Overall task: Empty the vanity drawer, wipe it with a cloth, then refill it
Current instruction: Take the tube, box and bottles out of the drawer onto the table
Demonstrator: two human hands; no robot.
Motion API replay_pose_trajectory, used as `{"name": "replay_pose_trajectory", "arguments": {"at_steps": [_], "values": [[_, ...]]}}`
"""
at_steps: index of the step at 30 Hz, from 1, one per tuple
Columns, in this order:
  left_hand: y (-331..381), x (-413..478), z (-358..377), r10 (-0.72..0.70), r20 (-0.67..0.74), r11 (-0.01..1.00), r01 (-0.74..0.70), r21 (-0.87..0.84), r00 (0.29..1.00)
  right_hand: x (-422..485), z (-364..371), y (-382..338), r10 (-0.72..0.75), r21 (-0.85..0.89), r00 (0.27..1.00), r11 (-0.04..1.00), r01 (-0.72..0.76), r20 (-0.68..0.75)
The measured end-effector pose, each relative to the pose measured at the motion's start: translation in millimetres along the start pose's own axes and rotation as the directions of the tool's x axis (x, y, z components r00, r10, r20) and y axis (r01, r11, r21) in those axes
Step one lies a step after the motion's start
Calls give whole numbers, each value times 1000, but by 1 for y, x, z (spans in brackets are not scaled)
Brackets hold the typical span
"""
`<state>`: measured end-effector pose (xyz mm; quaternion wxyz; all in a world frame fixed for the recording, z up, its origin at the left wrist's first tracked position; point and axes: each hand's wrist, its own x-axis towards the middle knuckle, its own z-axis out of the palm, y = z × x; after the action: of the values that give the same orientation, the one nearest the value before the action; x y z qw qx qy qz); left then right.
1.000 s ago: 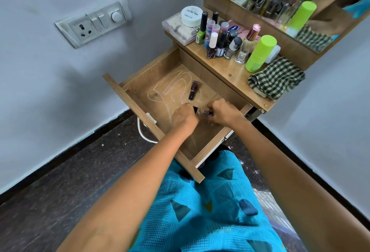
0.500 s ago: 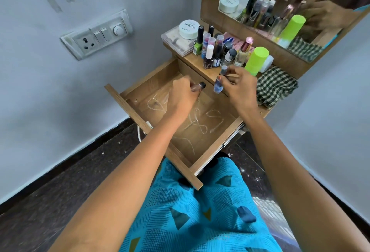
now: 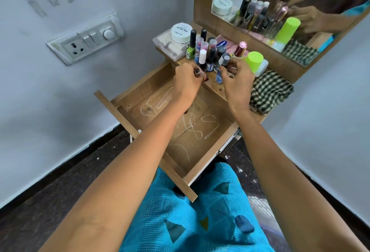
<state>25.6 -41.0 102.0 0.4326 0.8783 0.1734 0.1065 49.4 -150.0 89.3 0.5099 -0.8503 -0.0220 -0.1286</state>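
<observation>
The wooden vanity drawer (image 3: 128, 118) is pulled fully out, and its bottom shows only chalky white smears. My left hand (image 3: 187, 83) grips a small dark red nail polish bottle (image 3: 58, 71) at the vanity top's front edge. My right hand (image 3: 236, 79) pinches a small blue bottle (image 3: 219, 76) standing on the vanity top (image 3: 215, 88). A cluster of nail polish bottles (image 3: 204, 53) stands just behind both hands. The green checked cloth (image 3: 270, 91) lies folded on the right end of the top.
A lime green tube (image 3: 254, 61), a white round jar (image 3: 180, 32) on a clear box and a pink-capped bottle (image 3: 240, 48) crowd the vanity top below the mirror (image 3: 260, 1). A wall socket panel (image 3: 86, 39) is at the left. My blue-clad lap lies below the drawer front.
Both hands lifted small bottles out of the drawer and carried them up and back to the vanity top. The drawer bottom now holds no bottles.
</observation>
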Motion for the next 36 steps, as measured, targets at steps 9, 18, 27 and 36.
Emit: {"name": "replay_pose_trajectory", "arguments": {"at_steps": [9,18,27,36], "values": [[0,11,22,-29,-26,996,26,-84,999,-6,8,7,52,-144,998,988,-55,-27],[-7,12,35,-52,-80,979,35,-199,995,-4,18,10,81,-106,996,991,-85,-41],[-16,12,41,-60,-87,973,38,-227,994,-5,20,14,87,-126,996,988,-89,-29],[-26,-2,31,-65,-118,962,31,-271,991,-26,14,15,82,-43,996,996,-84,-42]]}}
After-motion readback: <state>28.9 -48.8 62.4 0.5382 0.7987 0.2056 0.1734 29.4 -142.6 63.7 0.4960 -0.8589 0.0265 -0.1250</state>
